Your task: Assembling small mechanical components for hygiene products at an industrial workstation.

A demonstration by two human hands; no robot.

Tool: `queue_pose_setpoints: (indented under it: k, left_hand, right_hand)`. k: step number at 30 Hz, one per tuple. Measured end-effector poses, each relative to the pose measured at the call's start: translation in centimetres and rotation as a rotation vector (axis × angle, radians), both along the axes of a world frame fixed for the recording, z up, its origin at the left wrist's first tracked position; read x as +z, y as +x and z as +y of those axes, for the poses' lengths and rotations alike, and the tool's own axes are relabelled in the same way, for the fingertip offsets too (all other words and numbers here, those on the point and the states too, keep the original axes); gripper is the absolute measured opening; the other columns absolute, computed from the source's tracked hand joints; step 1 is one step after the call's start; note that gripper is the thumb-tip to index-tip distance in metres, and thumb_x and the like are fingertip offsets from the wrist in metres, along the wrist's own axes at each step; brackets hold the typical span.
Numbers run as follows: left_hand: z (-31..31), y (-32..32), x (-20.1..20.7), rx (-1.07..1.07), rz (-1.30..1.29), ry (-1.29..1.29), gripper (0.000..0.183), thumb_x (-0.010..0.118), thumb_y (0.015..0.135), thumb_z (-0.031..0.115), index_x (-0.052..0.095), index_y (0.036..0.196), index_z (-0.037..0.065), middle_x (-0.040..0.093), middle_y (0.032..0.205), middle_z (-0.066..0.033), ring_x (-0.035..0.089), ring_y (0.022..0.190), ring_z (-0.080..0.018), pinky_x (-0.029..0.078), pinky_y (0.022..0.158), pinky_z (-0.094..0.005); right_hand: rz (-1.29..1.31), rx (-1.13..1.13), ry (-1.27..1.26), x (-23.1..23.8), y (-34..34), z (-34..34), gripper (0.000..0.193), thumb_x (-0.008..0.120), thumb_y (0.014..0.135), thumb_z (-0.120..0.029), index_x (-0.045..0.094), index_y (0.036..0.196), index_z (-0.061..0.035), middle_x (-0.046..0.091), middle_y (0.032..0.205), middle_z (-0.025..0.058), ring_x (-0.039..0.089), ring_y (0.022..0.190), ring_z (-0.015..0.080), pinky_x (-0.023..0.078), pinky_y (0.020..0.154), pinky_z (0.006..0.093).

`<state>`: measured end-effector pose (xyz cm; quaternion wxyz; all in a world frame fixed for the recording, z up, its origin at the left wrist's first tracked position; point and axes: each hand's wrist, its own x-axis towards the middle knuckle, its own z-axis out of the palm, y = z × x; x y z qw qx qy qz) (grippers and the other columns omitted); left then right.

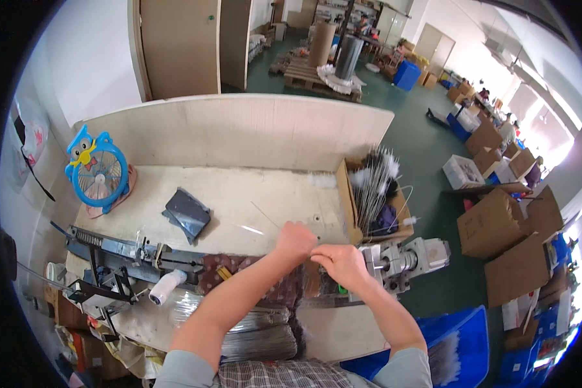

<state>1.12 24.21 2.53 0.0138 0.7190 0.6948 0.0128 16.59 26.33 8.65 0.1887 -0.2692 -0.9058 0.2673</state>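
Plaid cloth [271, 375] sits at your waist, and beyond it a thin wire [265, 215] slants over the surface [233, 181] toward your tightly curled left hand [296, 240], beside your pinched right hand [344, 265], though what either holds I cannot tell.

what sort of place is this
Probably a small factory or assembly workshop: a bulky silver-grey metal machine sits by the long pale wooden workbench, a brown cardboard box holds thin grey wires, and open brown cardboard cartons stand beyond.
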Motion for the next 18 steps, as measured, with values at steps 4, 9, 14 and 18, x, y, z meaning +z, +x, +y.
queue_pose_setpoints:
  k: [4,9,14,18]
  left_hand:
    - [0.7,-0.1,-4.6,-0.078,-0.074,0.281,0.015,0.059,0.074,0.021,0.066,0.086,0.013,0.062,0.094,-0.0081,0.055,0.102,-0.0253,0.043,0.083,-0.0432]
    - [-9.3,0.5,-0.7,-0.073,-0.555,0.419,0.024,0.062,0.077,0.016,0.063,0.099,0.008,0.06,0.102,-0.01,0.054,0.104,-0.0272,0.043,0.089,-0.0398]
    - [-19.6,-0.2,0.4,0.1,-0.776,0.493,0.02,0.065,0.078,0.005,0.065,0.098,0.003,0.064,0.094,-0.0098,0.063,0.087,-0.0241,0.051,0.075,-0.0324]
    - [-26.0,-0.9,-0.2,0.884,-1.55,0.366,0.016,0.063,0.083,0.005,0.065,0.097,-0.003,0.067,0.088,-0.0107,0.063,0.079,-0.0156,0.051,0.072,-0.0275]
  right_hand:
    - [-0.163,0.101,-0.014,0.9,-0.2,-0.4,0.018,0.063,0.08,-0.031,0.069,0.087,-0.0162,0.066,0.082,0.0085,0.062,0.076,0.0316,0.049,0.068,0.0389]
    - [-0.147,0.249,-0.037,1.2,-0.7,0.1,0.019,0.068,0.073,-0.033,0.073,0.081,-0.0172,0.062,0.07,0.0059,0.057,0.071,0.0243,0.047,0.066,0.0355]
    - [-0.088,0.446,-0.074,1.1,-6.9,-2.4,0.016,0.068,0.073,-0.031,0.071,0.078,-0.0155,0.062,0.071,0.0045,0.055,0.076,0.024,0.046,0.068,0.0358]
    - [0.018,0.544,-0.105,0.0,-11.1,-5.5,0.014,0.068,0.073,-0.028,0.07,0.079,-0.015,0.062,0.07,0.0026,0.054,0.076,0.0233,0.046,0.067,0.0352]
